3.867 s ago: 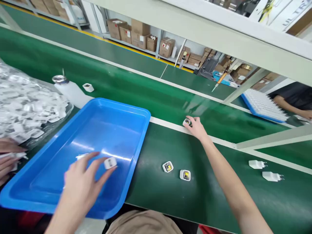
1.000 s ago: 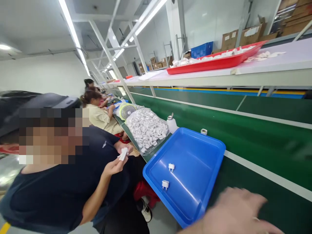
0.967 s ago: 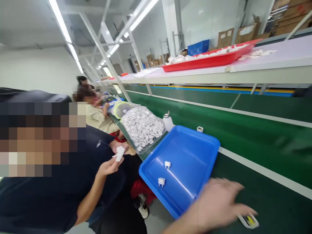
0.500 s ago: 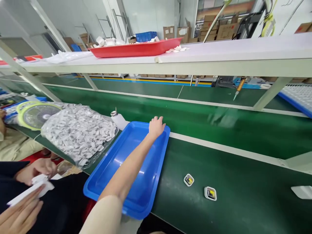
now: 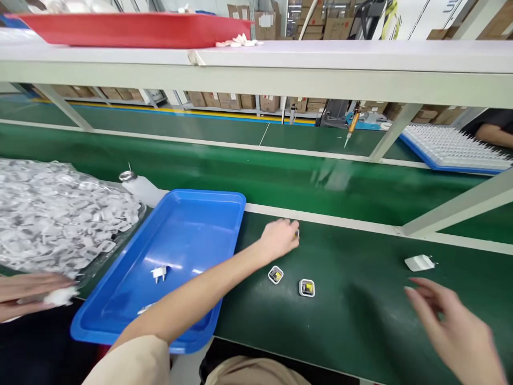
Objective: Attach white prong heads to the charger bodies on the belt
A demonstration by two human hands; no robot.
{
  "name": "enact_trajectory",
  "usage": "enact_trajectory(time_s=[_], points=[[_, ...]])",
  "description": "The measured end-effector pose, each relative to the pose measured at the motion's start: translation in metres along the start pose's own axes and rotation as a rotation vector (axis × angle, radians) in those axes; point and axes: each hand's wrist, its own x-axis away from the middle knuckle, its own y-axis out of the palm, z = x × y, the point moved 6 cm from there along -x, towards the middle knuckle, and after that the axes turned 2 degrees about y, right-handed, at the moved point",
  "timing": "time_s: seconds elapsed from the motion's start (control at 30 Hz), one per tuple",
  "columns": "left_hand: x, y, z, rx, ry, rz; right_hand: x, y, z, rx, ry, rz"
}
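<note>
The left hand (image 5: 280, 239) is reaching out past the right-hand rim of the blue tray (image 5: 200, 198), its grip drawn in narrow with the fingers curling over a small piece (image 5: 297, 233). Only a sliver of that piece is showing at the fingertips, so I cannot tell whether it is really being pinched or just covered. With something that small, I would judge it is best taken by its flat sides with the fingertips, kept level, and not pressed on its open face.

The right hand (image 5: 457, 326) is hovering well to the right of the tray, grip wide, fingers spread and holding nothing.

Just right of the tray, nearer than the left hand, two square housings (image 5: 276, 275) (image 5: 306, 288) are lying open side up, white rounded shells with something yellow inside. Far to the right of the tray a smooth white adapter (image 5: 419, 262) is lying on its side.

The bench (image 5: 360, 321) is wearing a matt dark green mat. Inside the glossy moulded tray a white pronged plug part (image 5: 159, 274) is resting. Left of the tray a crinkled clear bag of white parts (image 5: 60, 214) is bulging, and a white bottle (image 5: 138, 185) is lying at the tray's far left corner.
</note>
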Motion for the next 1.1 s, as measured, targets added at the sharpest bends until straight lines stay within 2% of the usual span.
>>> enact_trajectory(time_s=[0.07, 0.1, 0.13, 0.2, 0.3, 0.37, 0.4, 0.5, 0.6, 0.73, 0.8, 0.87, 0.93, 1.0, 1.07, 1.1], points=[[0.018, 0.011, 0.023, -0.002, 0.035, -0.011, -0.008, 0.035, -0.027, -0.075, -0.1, -0.185], [0.026, 0.01, 0.028, 0.0, 0.031, -0.013, -0.012, 0.053, -0.043, -0.111, -0.151, -0.266], [0.035, 0.006, 0.029, 0.008, 0.015, -0.01, -0.017, 0.071, -0.061, -0.136, -0.199, -0.325], [0.055, -0.015, 0.018, 0.04, -0.05, 0.036, -0.029, 0.101, -0.092, -0.17, -0.26, -0.387], [0.107, -0.059, -0.025, 0.123, -0.225, 0.213, -0.05, 0.136, -0.124, -0.193, -0.307, -0.411], [0.157, -0.081, -0.062, 0.152, -0.379, 0.34, -0.06, 0.156, -0.137, -0.179, -0.362, -0.429], [0.184, -0.085, -0.081, 0.154, -0.459, 0.374, -0.063, 0.165, -0.143, -0.17, -0.407, -0.438], [0.261, -0.076, -0.127, 0.1, -0.677, 0.355, -0.066, 0.189, -0.152, -0.177, -0.569, -0.477], [0.308, -0.044, -0.155, -0.021, -0.782, 0.249, -0.064, 0.201, -0.149, -0.208, -0.687, -0.585], [0.324, 0.004, -0.181, -0.129, -0.863, 0.105, -0.064, 0.189, -0.137, -0.186, -0.766, -0.715], [0.325, 0.016, -0.192, -0.097, -0.926, 0.073, -0.069, 0.171, -0.13, -0.149, -0.725, -0.674], [0.326, 0.013, -0.199, -0.061, -0.962, 0.09, -0.074, 0.146, -0.122, -0.133, -0.624, -0.568], [0.322, -0.004, -0.199, -0.047, -0.968, 0.198, -0.073, 0.116, -0.119, -0.149, -0.525, -0.435], [0.309, -0.024, -0.184, 0.043, -0.963, 0.379, -0.064, 0.089, -0.127, -0.176, -0.487, -0.289], [0.283, -0.034, -0.151, 0.307, -0.916, 0.567, -0.046, 0.071, -0.148, -0.197, -0.524, -0.17], [0.264, -0.033, -0.127, 0.505, -0.853, 0.625, -0.036, 0.069, -0.161, -0.207, -0.572, -0.131]])
